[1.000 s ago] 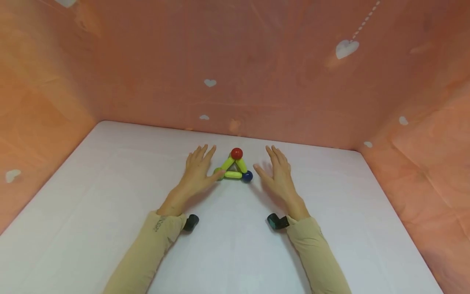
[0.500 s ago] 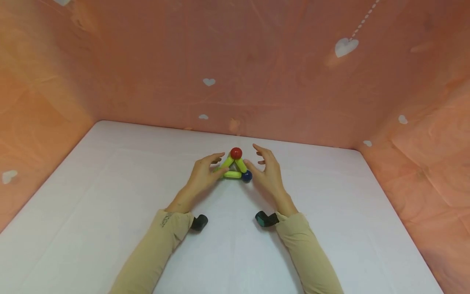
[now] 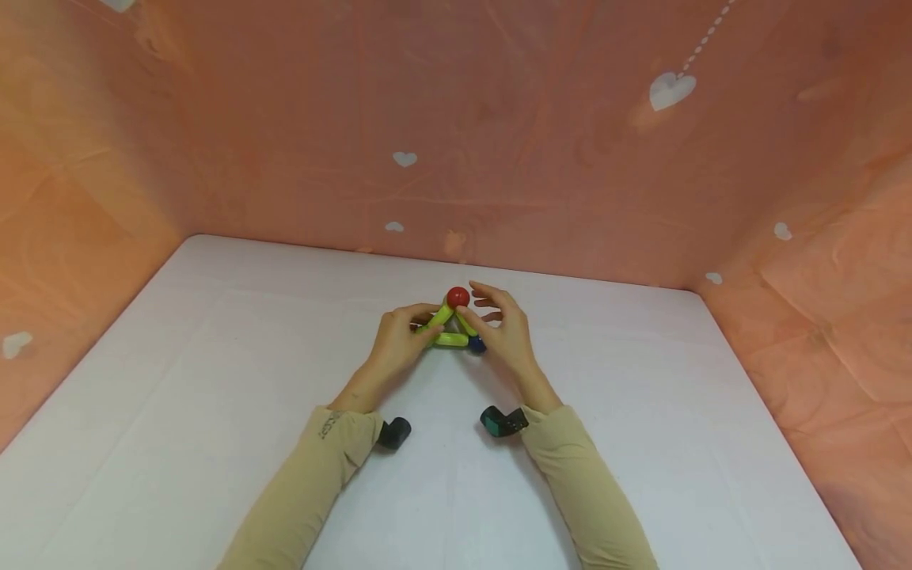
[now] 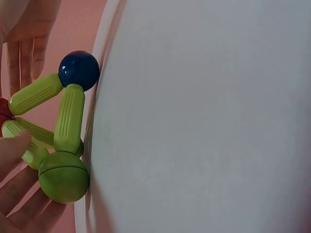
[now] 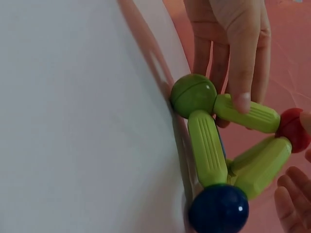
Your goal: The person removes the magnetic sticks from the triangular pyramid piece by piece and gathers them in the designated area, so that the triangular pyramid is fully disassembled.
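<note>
A pyramid-like frame of yellow-green magnetic rods and balls stands on the table. Its red ball (image 3: 457, 298) is at the peak. The green ball (image 5: 193, 96) forms the left corner and the dark blue ball (image 5: 218, 208) the right one, with the front rod (image 3: 451, 340) between them. My left hand (image 3: 399, 336) pinches the left sloping rod (image 5: 265, 116), thumb in front and fingers behind. My right hand (image 3: 509, 328) has its thumb and forefinger around the red ball. Part of the blue ball is hidden behind that hand in the head view.
The white tabletop (image 3: 442, 491) ends at the back against an orange-pink cloth wall (image 3: 456, 119) with white hearts. More cloth hangs at left and right. Black wrist cameras (image 3: 395, 434) stick out from both beige sleeves.
Both hands have come inward from beside the frame. My left fingers have curled onto the left rod, and my right hand has moved left and up to the red ball. The frame stays put.
</note>
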Motion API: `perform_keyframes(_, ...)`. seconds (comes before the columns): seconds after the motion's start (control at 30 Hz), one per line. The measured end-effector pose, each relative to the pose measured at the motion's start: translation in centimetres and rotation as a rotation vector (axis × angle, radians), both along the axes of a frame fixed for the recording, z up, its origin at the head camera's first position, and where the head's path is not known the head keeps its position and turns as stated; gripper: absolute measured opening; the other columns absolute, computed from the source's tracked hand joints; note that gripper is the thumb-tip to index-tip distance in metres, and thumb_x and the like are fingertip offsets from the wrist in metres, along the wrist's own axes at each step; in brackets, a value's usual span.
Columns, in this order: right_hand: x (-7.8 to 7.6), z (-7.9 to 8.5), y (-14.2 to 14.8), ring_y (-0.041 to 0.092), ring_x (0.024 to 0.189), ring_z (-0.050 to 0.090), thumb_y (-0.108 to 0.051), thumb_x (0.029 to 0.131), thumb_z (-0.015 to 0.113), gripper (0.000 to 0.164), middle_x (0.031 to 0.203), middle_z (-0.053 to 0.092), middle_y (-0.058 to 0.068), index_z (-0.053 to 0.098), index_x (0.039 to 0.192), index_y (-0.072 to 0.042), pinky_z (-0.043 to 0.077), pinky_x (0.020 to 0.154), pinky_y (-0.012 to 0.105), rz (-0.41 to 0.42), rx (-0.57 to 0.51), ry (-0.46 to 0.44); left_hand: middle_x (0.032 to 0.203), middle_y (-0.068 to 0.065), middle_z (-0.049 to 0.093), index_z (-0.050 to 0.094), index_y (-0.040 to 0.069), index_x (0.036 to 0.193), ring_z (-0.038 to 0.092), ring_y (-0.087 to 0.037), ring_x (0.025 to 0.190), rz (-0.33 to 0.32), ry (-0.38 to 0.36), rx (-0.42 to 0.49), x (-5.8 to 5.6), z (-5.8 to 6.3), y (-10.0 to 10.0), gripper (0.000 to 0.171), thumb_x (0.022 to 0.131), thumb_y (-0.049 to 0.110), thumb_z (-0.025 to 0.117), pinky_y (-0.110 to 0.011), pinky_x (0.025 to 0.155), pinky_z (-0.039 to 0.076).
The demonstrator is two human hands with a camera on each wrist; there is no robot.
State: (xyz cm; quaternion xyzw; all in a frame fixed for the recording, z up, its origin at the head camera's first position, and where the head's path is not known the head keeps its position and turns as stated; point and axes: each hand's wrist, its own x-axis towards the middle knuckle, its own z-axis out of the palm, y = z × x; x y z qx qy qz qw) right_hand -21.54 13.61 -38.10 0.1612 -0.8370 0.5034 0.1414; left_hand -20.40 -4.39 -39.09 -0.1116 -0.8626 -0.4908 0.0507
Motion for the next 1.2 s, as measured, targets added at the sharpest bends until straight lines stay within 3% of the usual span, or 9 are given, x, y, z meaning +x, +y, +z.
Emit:
perform_keyframes(0.2,-0.4,0.0,-0.9,0.028,0.101,0.063,-0.013,0.084,0.074,0.044,0.113,0.063,0.017,0.062,0.124,-0.002,0.056,0.078,0.04,0.008,-0.001,0.001,0.104,-0.017,0.071,0.068,0.002,0.115,0.068,-0.032,0.099,0.014,0.028,0.004,-0.2,0.0,-0.1,0.028,0.088,0.009,0.068,-0.043,0.087,0.054)
perform_keyframes(0.4,-0.5,-0.1,-1.5,0.028,0.098,0.063,-0.013,0.083,0.075,0.042,0.111,0.064,0.016,0.063,0.121,-0.001,0.055,0.076,0.039,-0.014,0.005,0.021,0.104,-0.017,0.072,0.068,0.003,0.116,0.068,-0.032,0.099,0.029,0.007,-0.012,-0.2,0.1,-0.1,0.029,0.088,0.011,0.069,-0.043,0.088,0.053)
perform_keyframes(0.73,-0.6,-0.3,-1.8,0.031,0.096,0.063,-0.013,0.085,0.073,0.038,0.11,0.066,0.02,0.063,0.117,0.004,0.052,0.082,0.045,-0.019,0.067,0.124,0.105,-0.016,0.072,0.068,0.003,0.116,0.068,-0.031,0.1,0.045,-0.013,-0.025,-0.4,0.2,-0.1,0.029,0.088,0.011,0.069,-0.043,0.09,0.052)
perform_keyframes(1.2,-0.3,-0.4,-2.1,0.031,0.093,0.063,-0.012,0.09,0.066,0.033,0.111,0.067,0.021,0.061,0.117,0.006,0.052,0.084,0.043,-0.003,-0.01,0.052,0.106,-0.016,0.071,0.068,0.002,0.116,0.067,-0.031,0.102,0.043,-0.014,-0.023,-0.3,0.3,-0.1,0.029,0.088,0.011,0.068,-0.043,0.09,0.052)
